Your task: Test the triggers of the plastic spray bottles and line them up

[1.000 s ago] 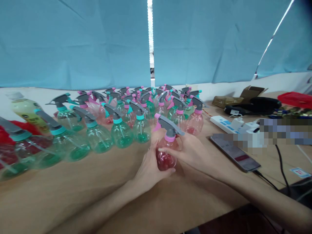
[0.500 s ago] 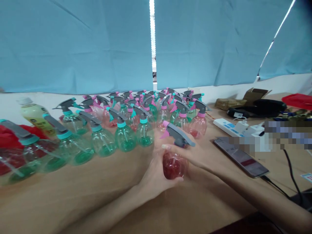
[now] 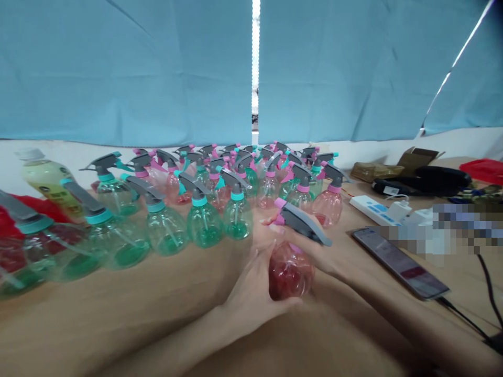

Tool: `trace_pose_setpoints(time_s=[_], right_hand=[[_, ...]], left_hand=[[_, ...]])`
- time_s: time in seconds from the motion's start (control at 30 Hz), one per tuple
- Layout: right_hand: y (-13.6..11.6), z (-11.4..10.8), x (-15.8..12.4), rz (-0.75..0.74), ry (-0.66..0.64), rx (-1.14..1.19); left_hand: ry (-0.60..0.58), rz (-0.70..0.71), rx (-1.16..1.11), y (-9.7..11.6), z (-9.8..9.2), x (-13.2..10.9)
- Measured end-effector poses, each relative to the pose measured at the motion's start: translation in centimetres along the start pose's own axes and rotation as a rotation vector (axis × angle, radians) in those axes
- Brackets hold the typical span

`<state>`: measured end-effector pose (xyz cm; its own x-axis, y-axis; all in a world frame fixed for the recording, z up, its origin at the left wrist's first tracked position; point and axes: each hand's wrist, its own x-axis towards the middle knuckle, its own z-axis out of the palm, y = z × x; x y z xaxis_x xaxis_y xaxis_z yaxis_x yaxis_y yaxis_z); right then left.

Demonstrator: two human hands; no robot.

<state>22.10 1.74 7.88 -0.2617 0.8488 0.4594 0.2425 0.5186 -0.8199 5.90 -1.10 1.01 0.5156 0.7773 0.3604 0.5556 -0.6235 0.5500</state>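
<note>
A pink spray bottle (image 3: 291, 272) with a grey trigger head (image 3: 304, 224) is tilted to the right just above the wooden table (image 3: 118, 309). My left hand (image 3: 255, 285) wraps round the bottle's round body from the left. My right hand (image 3: 334, 256) grips its neck and head from behind, fingertips showing by the pink collar. Behind it stand several green spray bottles (image 3: 202, 222) and pink spray bottles (image 3: 328, 201) in rows.
A phone (image 3: 398, 262) lies on a cable at the right, beside a white power strip (image 3: 377, 207). A yellow-green drink bottle (image 3: 47, 180) and red cloth (image 3: 23, 209) are at the left. Black items, a cardboard box (image 3: 416, 157) and blue curtains (image 3: 129, 68) lie behind.
The pink bottle has come nearer to me and tipped its head to the right. My right hand has shifted from the collar to the head; my left hand has stayed on the body.
</note>
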Motion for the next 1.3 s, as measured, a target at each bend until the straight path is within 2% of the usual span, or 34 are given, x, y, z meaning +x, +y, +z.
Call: trace_pose_setpoints(time_s=[0.1,0.2,0.37,0.5,0.77,0.93,1.1,1.3], right_hand=[[0.6,0.1,0.7,-0.007,0.018,0.103],[1.5,0.2,1.5,0.013,0.03,0.196],[2.8,0.1,2.2,0.063,0.087,0.115],[3.1,0.2,2.5,0.038,0.11,0.081],[2.9,1.0,4.0,-0.037,0.048,0.167],[3.8,1.1,4.0,0.038,0.165,0.09],[4.5,1.2,3.9,0.083,0.095,0.162],[4.2,0.9,4.2,-0.007,-0.034,0.207]], left_hand=[[-0.077,-0.073,0.016,-1.0,-0.4,-0.7],[-0.133,-0.113,0.161,-2.3,-0.8,-1.6],[-0.156,-0.067,0.308,-3.6,-1.7,-2.7],[-0.198,-0.025,0.375,-3.8,-2.2,-2.6],[-0.231,-0.002,0.39,-3.7,-2.7,-2.6],[-0.235,-0.002,0.39,-3.6,-2.6,-2.7],[-0.236,0.0,0.382,-3.7,-2.5,-2.7],[-0.232,0.008,0.369,-3.8,-2.5,-2.7]])
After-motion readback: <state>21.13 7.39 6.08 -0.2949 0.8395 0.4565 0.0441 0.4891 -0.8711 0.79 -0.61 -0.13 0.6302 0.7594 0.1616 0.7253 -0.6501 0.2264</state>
